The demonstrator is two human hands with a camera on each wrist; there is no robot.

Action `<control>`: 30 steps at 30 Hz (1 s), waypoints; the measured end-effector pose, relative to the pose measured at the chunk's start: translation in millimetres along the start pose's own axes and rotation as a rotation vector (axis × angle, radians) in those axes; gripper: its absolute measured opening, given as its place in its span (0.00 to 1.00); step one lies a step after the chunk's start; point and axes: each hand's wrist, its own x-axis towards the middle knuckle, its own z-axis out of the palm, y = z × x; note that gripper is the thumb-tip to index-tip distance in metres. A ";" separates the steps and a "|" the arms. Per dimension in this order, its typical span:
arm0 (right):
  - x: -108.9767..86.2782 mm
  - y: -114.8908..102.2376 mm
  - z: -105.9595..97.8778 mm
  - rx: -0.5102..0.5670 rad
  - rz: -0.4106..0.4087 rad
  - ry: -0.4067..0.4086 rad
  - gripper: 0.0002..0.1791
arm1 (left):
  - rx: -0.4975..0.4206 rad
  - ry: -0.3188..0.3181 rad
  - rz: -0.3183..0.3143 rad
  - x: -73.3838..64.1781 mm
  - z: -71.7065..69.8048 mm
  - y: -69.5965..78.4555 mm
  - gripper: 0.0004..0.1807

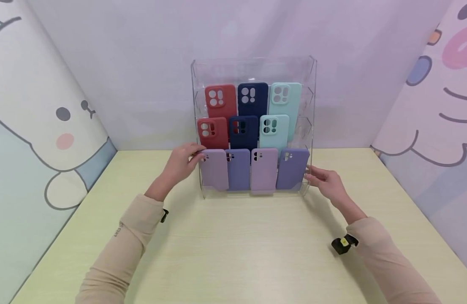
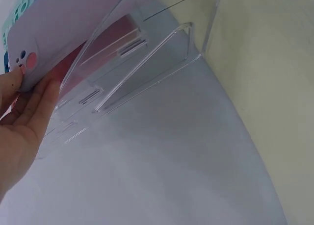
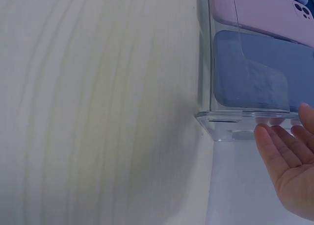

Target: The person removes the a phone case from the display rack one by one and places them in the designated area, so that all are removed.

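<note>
A clear acrylic display rack stands on the table, holding phone cases in tiers. At the left end of its front row, my left hand pinches a pale lilac phone case by its upper left corner. The left wrist view shows the thumb on the front by the camera holes of the lilac case, with fingers behind it. My right hand is at the rack's right side, fingers extended and fingertips against the clear side panel, beside a purple phone case leaning slightly right.
Between those two stand another purple case and a pink-lilac case. Red, navy and mint cases fill the rows behind. The pale wooden table meets a light backdrop behind the rack.
</note>
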 end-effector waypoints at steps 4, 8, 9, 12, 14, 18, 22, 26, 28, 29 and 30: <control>0.6 0.8 1.2 -0.014 -0.008 0.003 0.27 | -0.012 0.033 0.002 2.3 -13.2 3.5 0.10; 0.9 1.8 1.8 -0.048 -0.003 0.012 0.26 | -0.019 0.056 0.012 2.9 -27.3 7.4 0.10; 0.8 2.0 1.8 -0.055 -0.002 0.012 0.26 | -0.022 0.059 0.013 2.4 -30.8 8.3 0.10; 0.8 2.1 1.6 -0.071 -0.004 0.011 0.26 | -0.031 0.075 0.025 0.2 -41.5 10.2 0.10; 1.0 1.9 1.6 -0.073 -0.007 0.009 0.26 | -0.039 0.087 0.032 -2.3 -49.1 11.5 0.10; 1.3 1.1 1.3 -0.067 -0.014 0.012 0.26 | -0.030 0.097 0.041 -9.5 -63.4 12.0 0.10; 0.2 0.6 0.2 -0.068 -0.015 0.018 0.25 | -0.006 0.088 0.042 -20.3 -73.9 9.0 0.11; -0.3 0.4 -0.6 -0.065 -0.012 0.013 0.25 | 0.034 0.086 0.049 -34.0 -82.1 2.9 0.11; -0.3 0.1 -0.6 -0.066 -0.011 0.012 0.25 | 0.046 0.082 0.049 -41.0 -86.7 -0.7 0.11; -0.4 -0.4 -0.6 -0.070 -0.011 0.010 0.25 | 0.050 0.080 0.051 -44.4 -88.7 -3.1 0.11; -0.5 -0.9 -0.5 -0.076 -0.011 0.010 0.25 | 0.057 0.074 0.050 -47.7 -91.0 -5.4 0.12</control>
